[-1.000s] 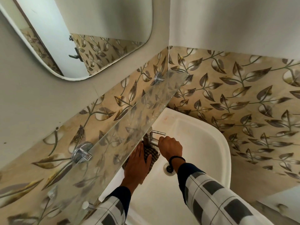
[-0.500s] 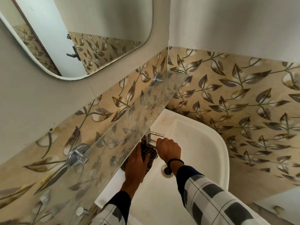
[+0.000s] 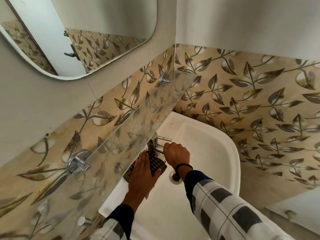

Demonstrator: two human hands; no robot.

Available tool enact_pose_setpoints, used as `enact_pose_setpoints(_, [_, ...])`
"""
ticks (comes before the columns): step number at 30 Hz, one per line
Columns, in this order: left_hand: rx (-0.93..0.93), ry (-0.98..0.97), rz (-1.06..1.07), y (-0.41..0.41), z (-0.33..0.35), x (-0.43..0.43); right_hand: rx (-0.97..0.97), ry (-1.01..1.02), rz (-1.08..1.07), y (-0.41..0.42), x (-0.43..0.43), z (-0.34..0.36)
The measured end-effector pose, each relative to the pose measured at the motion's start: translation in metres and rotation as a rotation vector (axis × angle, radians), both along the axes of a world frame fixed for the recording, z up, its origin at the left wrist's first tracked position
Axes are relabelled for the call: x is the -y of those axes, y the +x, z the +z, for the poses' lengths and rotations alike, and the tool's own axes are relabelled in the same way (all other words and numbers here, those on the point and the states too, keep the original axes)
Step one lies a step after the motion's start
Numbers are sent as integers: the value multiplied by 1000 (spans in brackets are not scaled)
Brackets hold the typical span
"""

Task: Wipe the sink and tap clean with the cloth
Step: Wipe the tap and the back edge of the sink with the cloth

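Two sleeves in a grey and white check with dark cuffs reach in from the bottom edge, the right sleeve (image 3: 225, 205) crossing above the white sink (image 3: 236, 153). The left hand (image 3: 142, 175) lies flat with its fingers straight and close together, pressing down on the cloth (image 3: 158, 164). The cloth is dark and checked, bunched on the sink's ledge at the foot of the tap (image 3: 155, 145), partly under the palm and partly under the edge of the glass shelf (image 3: 138, 134). The right hand (image 3: 176, 154) is just beside it, fingers curled round the tap's short spout, a dark band (image 3: 183, 166) on the wrist. Below that wrist the metal drain (image 3: 173, 178) shows in the bottom of the basin.

The tap is a steel post standing upright, with a thin lever (image 3: 165, 139) sticking out to the right above the gripped spout. The glass shelf runs slantwise over the tap's left side, held by a near round metal bracket (image 3: 78, 161) and a far one (image 3: 164, 79) on the wall. Leaf-patterned tiles (image 3: 259, 110) cover both walls of the corner behind the sink. Above the shelf hangs a mirror (image 3: 86, 32) with rounded corners, reflecting a pale door and more of the tiles
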State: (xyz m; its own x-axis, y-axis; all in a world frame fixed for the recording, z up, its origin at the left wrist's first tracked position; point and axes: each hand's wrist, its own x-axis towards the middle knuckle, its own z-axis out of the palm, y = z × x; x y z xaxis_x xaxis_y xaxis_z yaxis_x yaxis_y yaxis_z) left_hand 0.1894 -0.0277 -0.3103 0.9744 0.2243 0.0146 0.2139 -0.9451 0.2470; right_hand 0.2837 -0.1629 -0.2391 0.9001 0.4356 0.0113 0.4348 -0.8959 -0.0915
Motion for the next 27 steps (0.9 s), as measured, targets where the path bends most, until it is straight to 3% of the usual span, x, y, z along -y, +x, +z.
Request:
enact_pose_setpoints(10, [-36, 63, -141, -36, -20, -26, -13, 35, -22, 1, 0, 0])
enact_pose_setpoints(27, [-12, -9, -29, 13, -10, -13, 11, -11, 1, -1, 1, 2])
